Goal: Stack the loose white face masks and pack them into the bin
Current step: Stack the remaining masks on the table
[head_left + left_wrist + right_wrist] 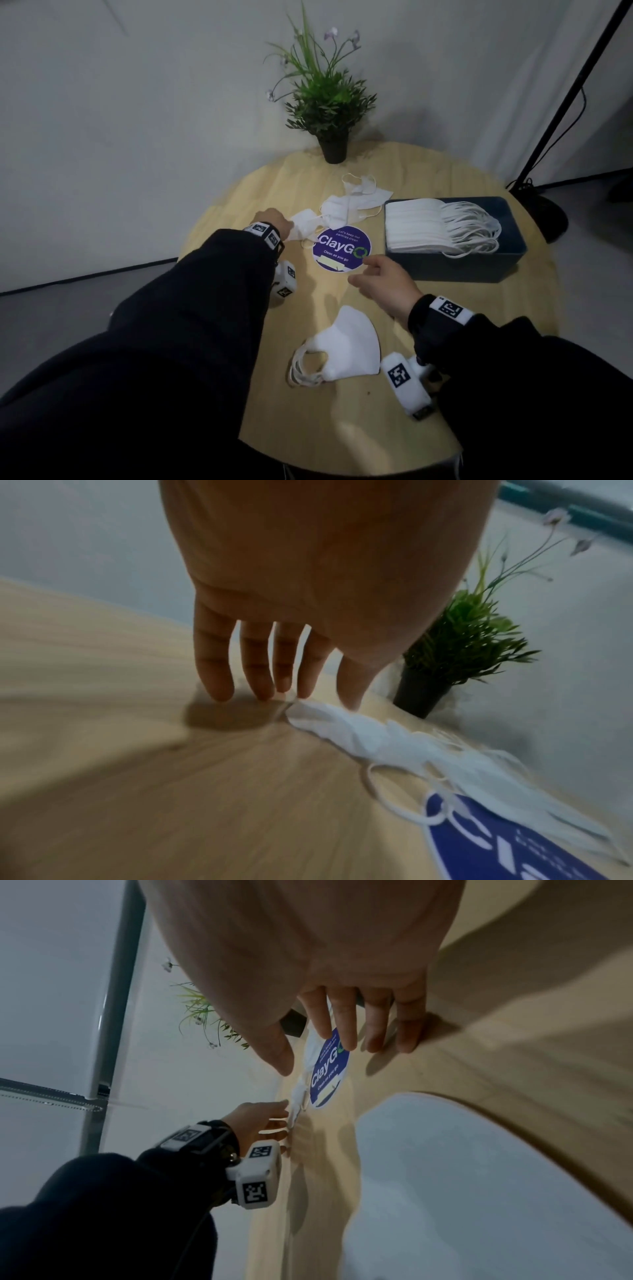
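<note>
1. Left hand out across the round tabletop, fingers straight and spread, tips down at the near edge of a loose white mask; grip released, nothing pinched.
2. Right hand low over the tabletop beside the purple ClayGo sticker, fingers relaxed and apart; grip released, holding nothing.
3. More loose masks tangled just beyond the sticker, ear loops overlapping.
4. Small stack of masks flat on the near tabletop, between both sleeves.
5. Dark bin at the right edge, already carrying a neat row of packed masks, loops trailing right.
6. Potted plant at the far rim.
</note>
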Motion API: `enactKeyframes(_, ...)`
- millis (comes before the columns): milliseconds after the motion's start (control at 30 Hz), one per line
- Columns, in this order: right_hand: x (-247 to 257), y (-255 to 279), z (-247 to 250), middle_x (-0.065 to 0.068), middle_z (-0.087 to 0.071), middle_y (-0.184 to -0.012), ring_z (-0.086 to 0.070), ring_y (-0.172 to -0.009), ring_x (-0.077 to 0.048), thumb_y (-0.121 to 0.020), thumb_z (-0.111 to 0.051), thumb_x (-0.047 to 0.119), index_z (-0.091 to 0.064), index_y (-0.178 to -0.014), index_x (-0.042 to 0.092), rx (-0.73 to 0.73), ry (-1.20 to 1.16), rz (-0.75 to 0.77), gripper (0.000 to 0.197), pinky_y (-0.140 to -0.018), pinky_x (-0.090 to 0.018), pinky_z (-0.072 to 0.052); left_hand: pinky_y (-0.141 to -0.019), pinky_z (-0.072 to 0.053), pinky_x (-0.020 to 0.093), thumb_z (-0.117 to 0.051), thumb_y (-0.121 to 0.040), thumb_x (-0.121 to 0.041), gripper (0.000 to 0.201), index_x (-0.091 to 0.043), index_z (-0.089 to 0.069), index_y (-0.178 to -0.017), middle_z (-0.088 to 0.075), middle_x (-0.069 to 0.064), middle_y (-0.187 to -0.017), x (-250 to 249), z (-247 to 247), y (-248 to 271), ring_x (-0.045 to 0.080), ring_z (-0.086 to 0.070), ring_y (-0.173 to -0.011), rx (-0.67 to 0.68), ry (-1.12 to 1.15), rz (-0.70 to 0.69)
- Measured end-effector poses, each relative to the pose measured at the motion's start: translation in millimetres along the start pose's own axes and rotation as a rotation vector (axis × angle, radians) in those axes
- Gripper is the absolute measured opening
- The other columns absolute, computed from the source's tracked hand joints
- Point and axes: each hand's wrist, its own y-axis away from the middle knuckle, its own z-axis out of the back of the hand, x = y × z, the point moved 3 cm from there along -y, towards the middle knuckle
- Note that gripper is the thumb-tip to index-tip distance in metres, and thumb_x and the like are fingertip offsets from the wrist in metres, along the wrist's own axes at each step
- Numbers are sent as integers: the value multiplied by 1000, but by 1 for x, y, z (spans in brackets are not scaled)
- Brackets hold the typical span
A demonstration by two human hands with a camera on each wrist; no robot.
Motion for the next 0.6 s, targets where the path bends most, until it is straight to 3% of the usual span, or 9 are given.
enactKeyframes(100, 6, -4, 1, 3, -65, -123, -66, -114, -22, -66, -77, 54, -52, -145, 23, 3, -4, -6, 88, -105, -50, -53, -56, -47, 29, -79, -86, -29, 29, -4, -72, -101, -73, 9, -98, 0, -6, 1, 22, -66, -76, 41, -4, 7)
enactKeyframes(200, 16, -5, 1, 1, -65, -126, -66, -111, -21, -77, -78, 46, -53, -141, 23, 9, -21, -27, 71, -99, -46, -54, -68, -58, 33, -81, -80, -15, 13, -12, -76, -91, -74, 6, -90, 4, 1, 12, 25, -71, -85, 59, 192, -28)
enactKeyframes(267, 21, -6, 0, -2, -64, -129, -63, -106, -20, -87, -78, 37, -55, -140, 21, 16, -73, -9, 60, -91, -40, -51, -72, -62, 37, -79, -77, -5, 11, -15, -75, -80, -74, 5, -81, 7, 12, 22, 23, -71, -77, 101, 323, -109)
enactKeyframes(300, 24, -7, 0, -2, -64, -131, -63, -108, -19, -90, -77, 33, -55, -140, 20, 14, -102, 17, 56, -93, -39, -51, -74, -63, 40, -79, -77, -2, 15, -15, -73, -81, -74, 6, -80, 6, 18, 29, 21, -71, -74, 129, 343, -172)
enactKeyframes(400, 37, 0, 2, 3, -61, -137, -61, -123, -14, -92, -77, 27, -54, -143, 21, -25, -165, 165, 57, -105, -35, -50, -73, -59, 39, -85, -77, -2, 36, -24, -68, -100, -73, -1, -76, -6, 42, 57, 13, -66, -66, 259, 206, -421)
enactKeyframes(500, 46, 4, 0, 6, -60, -139, -58, -125, -11, -86, -82, 34, -50, -149, 22, -23, -116, 275, 71, -107, -32, -48, -70, -49, 30, -86, -78, -7, 48, -31, -62, -113, -73, -8, -74, -27, 61, 91, 6, -60, -65, 406, -23, -636)
enactKeyframes(533, 48, 5, -2, 4, -63, -136, -60, -123, -12, -84, -84, 36, -55, -144, 22, -3, -106, 265, 69, -106, -34, -50, -72, -49, 32, -87, -79, -8, 48, -31, -63, -114, -74, -6, -77, -35, 65, 100, 7, -60, -67, 456, -55, -671)
enactKeyframes(600, 47, 5, -3, -4, -74, -116, -70, -108, -21, -83, -86, 28, -71, -118, 17, 25, -94, 229, 39, -99, -44, -57, -73, -52, 31, -87, -81, -9, 45, -29, -66, -115, -76, 3, -83, -48, 71, 108, 12, -63, -72, 544, -39, -718)
